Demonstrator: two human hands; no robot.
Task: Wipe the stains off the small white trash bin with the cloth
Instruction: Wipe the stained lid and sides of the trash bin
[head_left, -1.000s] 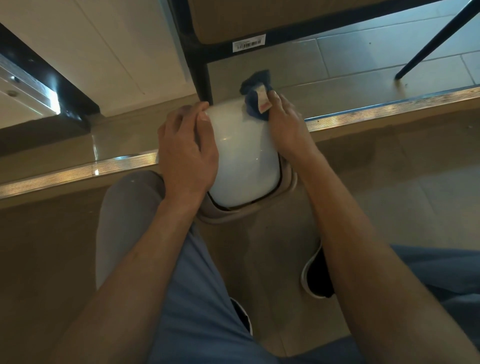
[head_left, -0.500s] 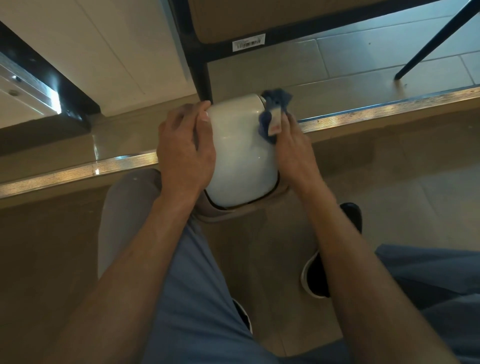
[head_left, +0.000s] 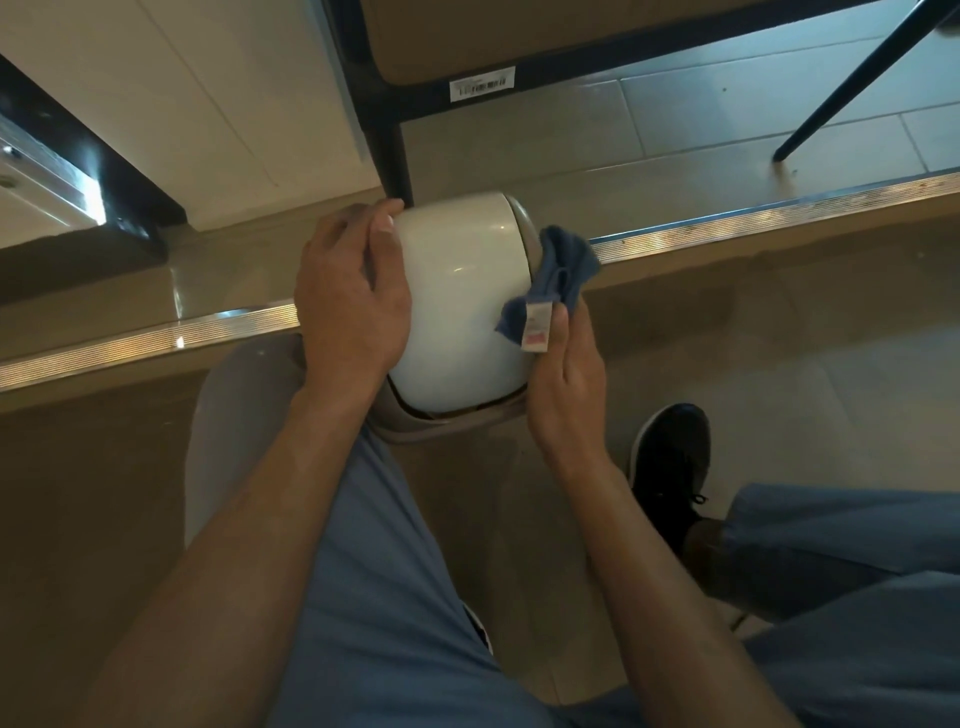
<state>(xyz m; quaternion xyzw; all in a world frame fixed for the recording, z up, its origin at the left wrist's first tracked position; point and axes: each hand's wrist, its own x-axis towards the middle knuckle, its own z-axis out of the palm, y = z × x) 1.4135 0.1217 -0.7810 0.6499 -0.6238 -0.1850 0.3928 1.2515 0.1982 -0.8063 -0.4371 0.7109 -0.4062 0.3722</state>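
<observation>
The small white trash bin (head_left: 457, 306) stands on the floor between my knees, its domed white lid facing up inside a beige rim. My left hand (head_left: 350, 296) grips the lid's left side, fingers curled over its far edge. My right hand (head_left: 569, 374) holds a blue cloth (head_left: 563, 270) with a white and red tag against the bin's right side, thumb pinching it near the tag.
A black table leg (head_left: 387, 150) rises just behind the bin, under a tan tabletop with a barcode label. A metal floor strip (head_left: 779, 213) runs left to right behind the bin. A slanted black leg (head_left: 841, 83) stands at the far right. My black shoe (head_left: 670, 467) is right of the bin.
My right hand has slid the cloth from the lid's far top edge down along the bin's right side toward me. The left hand has kept its hold.
</observation>
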